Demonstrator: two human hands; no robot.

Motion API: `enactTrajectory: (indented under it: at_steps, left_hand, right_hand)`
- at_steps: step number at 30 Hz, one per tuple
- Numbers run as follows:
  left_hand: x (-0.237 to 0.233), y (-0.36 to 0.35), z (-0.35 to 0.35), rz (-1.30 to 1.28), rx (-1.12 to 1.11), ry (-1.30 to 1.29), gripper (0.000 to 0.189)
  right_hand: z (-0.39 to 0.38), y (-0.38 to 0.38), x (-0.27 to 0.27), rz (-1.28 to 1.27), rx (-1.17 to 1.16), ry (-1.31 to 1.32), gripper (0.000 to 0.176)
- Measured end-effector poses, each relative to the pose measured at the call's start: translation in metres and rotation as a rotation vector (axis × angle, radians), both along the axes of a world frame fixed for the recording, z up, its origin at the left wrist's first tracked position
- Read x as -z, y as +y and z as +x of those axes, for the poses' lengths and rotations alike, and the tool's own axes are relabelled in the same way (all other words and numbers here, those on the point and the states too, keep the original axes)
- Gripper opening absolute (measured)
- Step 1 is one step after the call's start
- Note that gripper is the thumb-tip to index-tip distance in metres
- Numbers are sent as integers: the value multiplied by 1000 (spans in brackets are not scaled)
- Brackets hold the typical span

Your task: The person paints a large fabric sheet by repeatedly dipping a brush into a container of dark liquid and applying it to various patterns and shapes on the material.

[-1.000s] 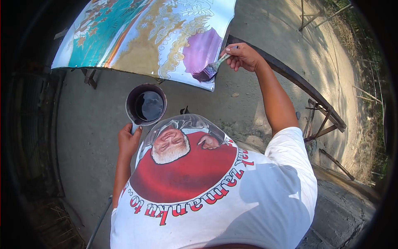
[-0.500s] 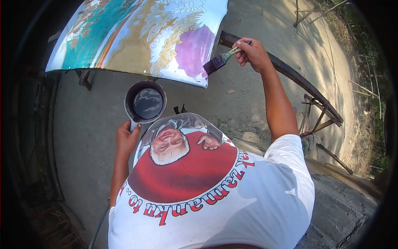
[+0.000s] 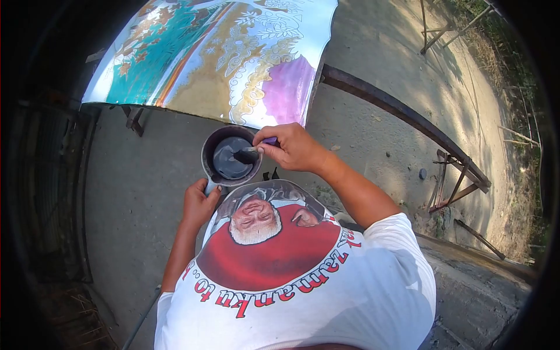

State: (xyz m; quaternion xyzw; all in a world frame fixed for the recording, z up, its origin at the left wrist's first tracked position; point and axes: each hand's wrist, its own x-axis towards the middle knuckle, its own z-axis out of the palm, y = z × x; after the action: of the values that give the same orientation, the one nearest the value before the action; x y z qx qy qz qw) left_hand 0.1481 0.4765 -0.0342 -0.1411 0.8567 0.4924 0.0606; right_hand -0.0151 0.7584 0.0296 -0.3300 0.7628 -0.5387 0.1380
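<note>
- Pinching the brush (image 3: 248, 155) by its handle between thumb and fingers of the right hand (image 3: 296, 149), over the right side of the pot (image 3: 208, 154).
- Slanting down inside the pot, dark bristles toward the dark liquid (image 3: 226, 166); impossible to tell contact between the two.
- Gripping the pot's pale handle (image 3: 212, 186) with the curled fingers of the left hand (image 3: 199, 204), thumb on top.
- Holding the pot open side up, close to the near edge of the painted sheet (image 3: 204, 84).
- Showing teal, tan and orange on the sheet, plus a purple patch (image 3: 289, 87) near the right corner and outlined leaves farther up.
- Running off to the right from beside the sheet, a long dark beam (image 3: 402, 109).
</note>
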Motion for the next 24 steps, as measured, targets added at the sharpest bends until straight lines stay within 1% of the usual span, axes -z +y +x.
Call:
enactTrajectory:
  at_steps: [2, 3, 5, 6, 8, 10, 11, 13, 14, 16, 18, 20, 22, 24]
  left_hand:
    - [2, -3, 2, -17, 2, -19, 26]
    - [1, -2, 2, -17, 1, -26, 26]
    - [1, 0, -1, -41, 40, 4, 27]
    - [2, 1, -2, -35, 36, -3, 27]
    - [0, 0, -2, 7, -1, 19, 27]
    - [-3, 1, -3, 1, -11, -9, 26]
    - [0, -1, -2, 8, -12, -5, 26]
    - [4, -7, 0, 15, -18, 2, 25]
    - [5, -9, 1, 19, -17, 28, 25]
    - [7, -14, 5, 25, -13, 50, 25]
    - [7, -22, 4, -3, -15, 6, 25]
    - [11, -27, 7, 10, -30, -9, 25]
    - [9, -28, 10, 20, -41, -25, 25]
    - [4, -27, 13, -20, -69, -42, 25]
  right_hand:
    - [9, -17, 24, 82, -93, 291, 17]
    - [12, -15, 26, 82, -94, 284, 17]
    - [12, -2, 28, 29, 24, -331, 20]
    - [11, 9, 28, 35, 21, -337, 20]
    - [6, 32, 25, -314, 227, -665, 23]
    - [-1, 57, 29, -530, 327, -774, 27]
    - [-7, 69, 34, -523, 323, -777, 27]
    - [-21, 82, 48, -584, 488, -766, 29]
    - [-30, 80, 55, -582, 484, -767, 29]
    - [-49, 74, 68, -495, 647, -754, 27]
    - [-72, 58, 79, -537, 680, -767, 28]
    - [-86, 38, 76, -546, 707, -705, 29]
    - [-84, 34, 71, -506, 675, -721, 28]
    - [-76, 44, 62, -346, 456, -795, 26]
